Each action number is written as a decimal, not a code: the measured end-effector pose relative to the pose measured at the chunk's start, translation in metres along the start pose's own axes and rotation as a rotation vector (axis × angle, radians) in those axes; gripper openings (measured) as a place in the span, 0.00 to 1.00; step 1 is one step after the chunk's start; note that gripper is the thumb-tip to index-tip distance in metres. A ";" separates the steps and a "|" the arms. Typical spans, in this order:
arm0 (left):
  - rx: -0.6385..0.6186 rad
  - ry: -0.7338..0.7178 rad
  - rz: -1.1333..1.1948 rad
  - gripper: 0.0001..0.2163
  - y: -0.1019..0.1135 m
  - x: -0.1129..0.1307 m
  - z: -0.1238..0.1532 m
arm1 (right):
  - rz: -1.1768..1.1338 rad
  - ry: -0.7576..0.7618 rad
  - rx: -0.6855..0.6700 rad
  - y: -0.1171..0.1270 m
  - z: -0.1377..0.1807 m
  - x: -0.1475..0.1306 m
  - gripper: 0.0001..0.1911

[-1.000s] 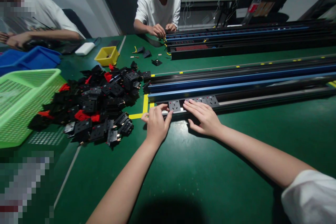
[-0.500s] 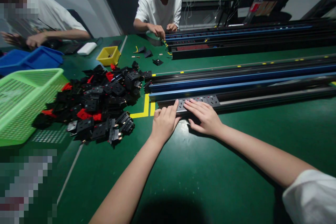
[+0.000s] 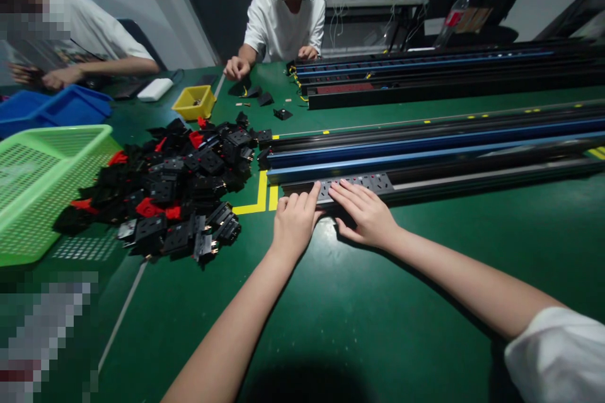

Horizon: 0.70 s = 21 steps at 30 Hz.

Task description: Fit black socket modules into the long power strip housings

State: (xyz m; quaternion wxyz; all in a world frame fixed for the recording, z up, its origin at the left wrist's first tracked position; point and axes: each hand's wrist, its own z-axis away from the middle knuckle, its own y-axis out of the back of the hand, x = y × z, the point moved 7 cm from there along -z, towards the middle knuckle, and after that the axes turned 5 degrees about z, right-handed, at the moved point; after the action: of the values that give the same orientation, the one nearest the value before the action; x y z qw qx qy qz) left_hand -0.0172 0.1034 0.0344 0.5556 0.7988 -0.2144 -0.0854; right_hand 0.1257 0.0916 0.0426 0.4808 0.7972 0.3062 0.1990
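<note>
A row of black power sockets sits in the near end of a long black rail on the green table. My left hand is closed at the rail's left end, its fingers bent over the edge and the index finger at the first socket. Its thumb is partly hidden against the near side. My right hand lies over the sockets, fingers stretched out flat on top and thumb held apart. To the left is a heap of loose black socket modules, some with red parts.
Blue rails lie just behind the black one. A green basket, blue trays and a yellow bin stand left. Across the table a co-worker's hand is near small black parts; another person sits at far left.
The co-worker opposite has moved one hand left, away from the rail ends towards the small black parts. My hands stay on the rail and sockets; the view has shifted slightly.
</note>
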 end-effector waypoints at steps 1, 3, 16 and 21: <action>0.002 -0.007 -0.002 0.29 -0.001 0.000 0.000 | 0.025 -0.003 0.001 -0.001 0.001 -0.002 0.36; 0.009 -0.026 0.002 0.29 -0.003 -0.002 0.001 | 0.078 -0.016 0.013 -0.004 0.002 -0.006 0.37; 0.041 -0.058 0.033 0.28 -0.002 -0.004 0.003 | 0.291 -0.047 0.006 -0.011 0.002 -0.017 0.33; 0.039 -0.083 0.006 0.26 -0.002 -0.004 0.004 | 0.320 -0.137 -0.019 -0.008 0.005 -0.012 0.35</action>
State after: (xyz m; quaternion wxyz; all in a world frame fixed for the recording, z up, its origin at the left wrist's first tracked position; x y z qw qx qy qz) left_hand -0.0217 0.1024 0.0307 0.5308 0.8046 -0.2412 -0.1127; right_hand 0.1177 0.0830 0.0329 0.4701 0.8429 0.1402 0.2211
